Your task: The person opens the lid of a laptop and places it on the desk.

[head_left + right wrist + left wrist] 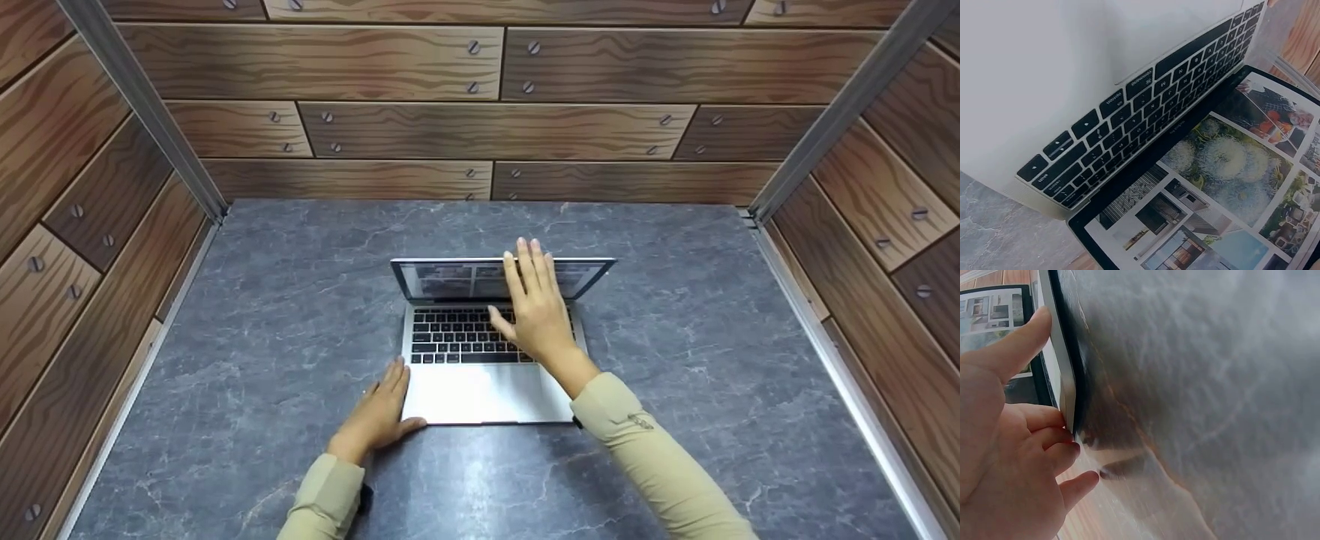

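A silver laptop with a black keyboard stands unfolded in the middle of the table. Its lit screen displays a collage of photos and leans steeply over the keyboard in the head view. Fingers stretched out, my right hand lies against the screen's upper edge, right of the middle, fingertips reaching past the rim. My left hand touches the base at its front left corner: the fingers lie along the left side, the thumb at the front edge. From the left wrist, the fingertips show right at the base's edge.
The tabletop is dark grey with a marble pattern. Wood-print panels wall it in at the back, left and right. Metal posts rise at both back corners, and pale metal rails run along the sides.
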`<action>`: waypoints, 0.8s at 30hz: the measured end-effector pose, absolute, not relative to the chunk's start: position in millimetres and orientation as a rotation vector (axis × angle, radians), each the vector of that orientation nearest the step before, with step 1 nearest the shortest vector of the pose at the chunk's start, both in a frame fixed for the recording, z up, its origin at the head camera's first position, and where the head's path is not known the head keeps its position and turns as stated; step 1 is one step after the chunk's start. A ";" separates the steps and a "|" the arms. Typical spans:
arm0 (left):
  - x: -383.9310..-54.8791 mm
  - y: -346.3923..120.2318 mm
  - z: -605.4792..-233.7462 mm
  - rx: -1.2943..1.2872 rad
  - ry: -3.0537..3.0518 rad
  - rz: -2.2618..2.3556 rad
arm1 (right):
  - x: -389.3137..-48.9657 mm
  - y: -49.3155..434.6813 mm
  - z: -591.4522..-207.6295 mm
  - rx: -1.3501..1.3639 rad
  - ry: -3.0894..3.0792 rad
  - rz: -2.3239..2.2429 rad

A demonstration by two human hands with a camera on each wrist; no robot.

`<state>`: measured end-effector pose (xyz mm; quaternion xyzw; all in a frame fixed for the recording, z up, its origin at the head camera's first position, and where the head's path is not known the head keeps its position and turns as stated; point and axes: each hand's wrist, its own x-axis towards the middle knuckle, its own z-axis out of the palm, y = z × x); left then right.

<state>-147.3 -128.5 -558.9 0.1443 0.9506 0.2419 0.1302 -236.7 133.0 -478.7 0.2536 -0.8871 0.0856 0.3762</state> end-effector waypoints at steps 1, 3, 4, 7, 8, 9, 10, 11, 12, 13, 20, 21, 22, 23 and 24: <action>-147.1 -128.6 -559.0 0.422 2.762 0.704 | -237.3 132.6 -477.8 0.646 -2.276 0.222; -146.7 -129.0 -559.7 0.423 2.760 0.711 | -238.6 132.1 -476.4 0.639 -2.289 0.227; -146.6 -129.3 -560.1 0.423 2.761 0.709 | -239.0 131.8 -475.7 0.636 -2.298 0.233; -146.5 -130.0 -560.4 0.418 2.779 0.659 | -241.1 131.4 -474.9 0.635 -2.313 0.235; -146.4 -130.5 -560.8 0.418 2.787 0.641 | -241.9 131.3 -474.7 0.636 -2.317 0.239; -146.5 -131.0 -560.9 0.419 2.798 0.617 | -242.5 131.1 -474.2 0.636 -2.323 0.241; -146.8 -131.4 -560.7 0.421 2.809 0.592 | -243.2 131.1 -473.9 0.636 -2.329 0.243; -146.8 -131.9 -560.2 0.423 2.817 0.574 | -244.3 131.1 -473.5 0.636 -2.334 0.242; -146.9 -132.4 -559.9 0.430 2.827 0.560 | -245.2 130.9 -472.8 0.635 -2.340 0.243; -147.1 -132.9 -559.7 0.439 2.836 0.552 | -246.2 130.7 -472.1 0.633 -2.348 0.245; -147.7 -132.0 -555.7 0.453 2.851 0.541 | -253.3 130.3 -467.6 0.625 -2.374 0.255; -147.7 -131.2 -555.0 0.450 2.851 0.536 | -253.9 130.3 -466.9 0.622 -2.379 0.256; -147.7 -130.3 -554.3 0.451 2.853 0.531 | -254.4 130.4 -466.3 0.618 -2.385 0.256; -147.6 -129.5 -554.0 0.453 2.855 0.526 | -254.8 130.6 -465.6 0.614 -2.391 0.256; -147.5 -128.8 -553.8 0.454 2.859 0.518 | -255.3 130.7 -465.0 0.610 -2.396 0.254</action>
